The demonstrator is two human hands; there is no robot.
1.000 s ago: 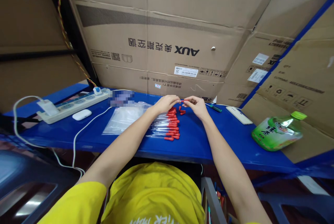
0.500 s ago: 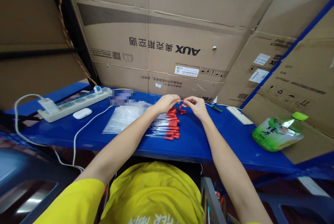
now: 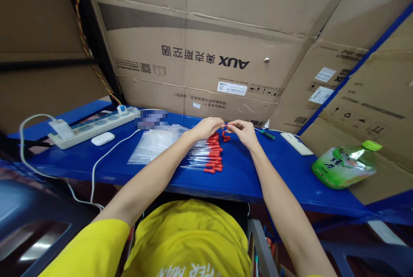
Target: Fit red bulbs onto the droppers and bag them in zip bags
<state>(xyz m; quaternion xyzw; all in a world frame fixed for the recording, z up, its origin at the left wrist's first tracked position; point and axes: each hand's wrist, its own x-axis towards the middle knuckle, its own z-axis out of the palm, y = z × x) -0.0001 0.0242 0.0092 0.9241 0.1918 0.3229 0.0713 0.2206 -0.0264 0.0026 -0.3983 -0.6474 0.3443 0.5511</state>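
Note:
My right hand (image 3: 244,132) is closed in a pinch on a small red rubber dropper bulb (image 3: 229,125). Its fingertips almost meet those of my left hand (image 3: 208,127), whose fingers are curled together; what they grip is hidden behind them. Below my left hand lies a row of glass droppers (image 3: 198,156), thin clear tubes pointing left with red bulbs on their right ends. A few loose red bulbs (image 3: 226,138) lie on the blue table between the hands.
Clear plastic bags (image 3: 151,143) lie under my left forearm. Further left are a power strip (image 3: 97,126), a white earbud case (image 3: 103,138) and cables. On the right are a green-handled screwdriver (image 3: 267,135), a white phone (image 3: 297,143) and a green-labelled bottle (image 3: 345,165). Cardboard (image 3: 206,23) walls the back.
The view has shifted very slightly. Less of the red bulb shows between my fingertips. Both hands stay closed in nearly the same place, and the row of droppers lies as before.

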